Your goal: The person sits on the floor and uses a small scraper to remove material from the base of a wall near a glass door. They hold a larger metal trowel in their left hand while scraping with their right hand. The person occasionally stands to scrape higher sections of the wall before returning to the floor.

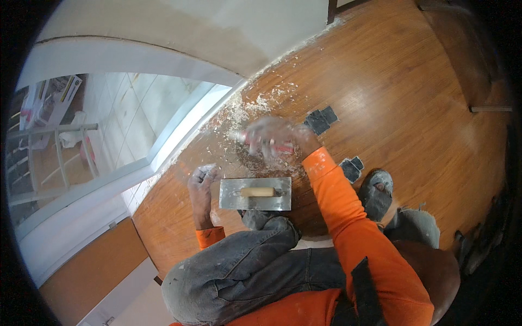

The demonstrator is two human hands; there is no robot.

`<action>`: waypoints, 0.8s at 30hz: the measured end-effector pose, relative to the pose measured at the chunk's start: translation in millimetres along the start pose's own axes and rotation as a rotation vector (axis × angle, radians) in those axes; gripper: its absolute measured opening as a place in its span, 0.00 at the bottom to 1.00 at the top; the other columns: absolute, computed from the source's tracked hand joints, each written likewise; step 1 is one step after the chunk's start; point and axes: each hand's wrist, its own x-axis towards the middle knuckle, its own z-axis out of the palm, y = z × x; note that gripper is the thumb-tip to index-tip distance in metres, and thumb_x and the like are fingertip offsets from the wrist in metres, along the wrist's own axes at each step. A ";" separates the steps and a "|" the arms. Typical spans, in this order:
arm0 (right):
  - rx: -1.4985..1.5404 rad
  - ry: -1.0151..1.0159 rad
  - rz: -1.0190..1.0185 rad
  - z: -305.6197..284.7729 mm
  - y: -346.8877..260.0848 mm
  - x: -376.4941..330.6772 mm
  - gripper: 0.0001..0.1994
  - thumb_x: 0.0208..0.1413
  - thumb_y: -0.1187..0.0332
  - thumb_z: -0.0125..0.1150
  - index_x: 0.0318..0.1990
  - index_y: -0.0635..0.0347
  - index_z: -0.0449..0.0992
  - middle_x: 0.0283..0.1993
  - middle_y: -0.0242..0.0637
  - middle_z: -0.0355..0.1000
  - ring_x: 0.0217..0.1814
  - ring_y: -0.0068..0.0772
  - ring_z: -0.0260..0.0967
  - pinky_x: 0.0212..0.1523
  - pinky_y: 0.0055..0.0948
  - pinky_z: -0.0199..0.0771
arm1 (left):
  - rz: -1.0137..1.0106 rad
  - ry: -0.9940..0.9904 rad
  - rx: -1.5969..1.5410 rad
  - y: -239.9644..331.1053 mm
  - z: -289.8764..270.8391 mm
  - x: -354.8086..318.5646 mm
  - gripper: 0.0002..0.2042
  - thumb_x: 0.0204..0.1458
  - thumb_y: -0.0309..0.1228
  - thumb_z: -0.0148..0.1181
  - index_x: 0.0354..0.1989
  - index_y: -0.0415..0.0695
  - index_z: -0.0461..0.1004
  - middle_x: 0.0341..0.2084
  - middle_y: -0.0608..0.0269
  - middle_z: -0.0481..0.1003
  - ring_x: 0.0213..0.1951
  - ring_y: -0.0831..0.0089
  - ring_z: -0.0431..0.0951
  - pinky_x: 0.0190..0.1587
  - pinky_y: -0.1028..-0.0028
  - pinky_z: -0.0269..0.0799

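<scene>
Fingers of the right hand (pixel 274 136), dusted white, curl closed round a small red-and-white handled tool (pixel 266 145), blurred, its working end pressed to the floor; fingers of the left hand (pixel 202 179) lie loosely bent, holding nothing, resting on the floor just beside the trowel. Glossy orange-brown wooden plank floor (pixel 413 92): largest item, bearing everything below. White curved wall base and sill (pixel 179 60): along the upper left, meeting the floor at a dusty seam. Grey dust-marked trousers, bent knee (pixel 244 261): lower centre. Scatter of white plaster flakes and dust (pixel 244 106): along the seam, thickest near the right hand. Rectangular steel plastering trowel with pale wooden handle (pixel 255 193): flat on the floor, between left hand and knee. Two pairs of dark grey square pads (pixel 321 120): on the floor right of the hand, apart. Risk, judged: the tool could skid and score the glossy boards if pressed hard over loose grit. Containers: none visible.
</scene>
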 end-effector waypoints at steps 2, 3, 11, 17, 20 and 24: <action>0.036 0.301 -0.033 -20.8 2.1 4.6 0.22 0.65 0.51 0.55 0.49 0.63 0.77 0.39 0.37 0.80 0.26 0.29 0.77 0.25 0.31 0.80 | 0.001 0.052 0.042 -4.8 -6.1 0.7 0.10 0.61 0.33 0.63 0.43 0.38 0.79 0.31 0.65 0.79 0.34 0.77 0.77 0.41 0.75 0.71; 0.017 0.448 0.014 -14.4 -22.6 6.3 0.21 0.66 0.53 0.53 0.48 0.64 0.77 0.38 0.38 0.80 0.25 0.28 0.76 0.24 0.31 0.79 | -0.013 0.062 0.011 -9.3 -16.0 -0.4 0.11 0.62 0.33 0.63 0.44 0.37 0.79 0.31 0.64 0.79 0.34 0.77 0.77 0.41 0.74 0.71; 0.071 0.615 0.164 -42.4 -41.2 34.0 0.17 0.64 0.61 0.49 0.39 0.66 0.78 0.29 0.40 0.78 0.22 0.29 0.74 0.21 0.32 0.75 | -0.011 0.099 -0.088 0.5 -5.5 -1.8 0.18 0.64 0.37 0.59 0.57 0.39 0.73 0.34 0.62 0.79 0.40 0.74 0.79 0.45 0.72 0.74; -0.153 0.645 0.184 -40.4 -57.0 40.0 0.13 0.63 0.67 0.49 0.34 0.67 0.77 0.27 0.38 0.76 0.19 0.26 0.69 0.18 0.30 0.68 | 0.013 0.096 -0.017 -27.8 -39.0 -10.1 0.19 0.65 0.38 0.57 0.59 0.39 0.71 0.37 0.62 0.77 0.41 0.72 0.79 0.45 0.71 0.75; -0.110 0.632 0.177 -87.6 -32.6 45.2 0.10 0.63 0.70 0.49 0.34 0.67 0.75 0.27 0.37 0.74 0.19 0.25 0.68 0.17 0.28 0.67 | 0.037 0.073 -0.047 -33.0 -31.6 -2.5 0.18 0.65 0.37 0.59 0.57 0.39 0.73 0.32 0.66 0.76 0.37 0.74 0.79 0.45 0.73 0.75; 0.151 0.600 0.168 -64.9 -58.3 45.2 0.09 0.64 0.70 0.49 0.40 0.68 0.73 0.28 0.38 0.74 0.19 0.25 0.68 0.16 0.25 0.68 | -0.014 0.057 0.026 -22.4 -38.7 -9.5 0.17 0.66 0.37 0.57 0.57 0.40 0.74 0.31 0.68 0.73 0.35 0.75 0.78 0.43 0.74 0.73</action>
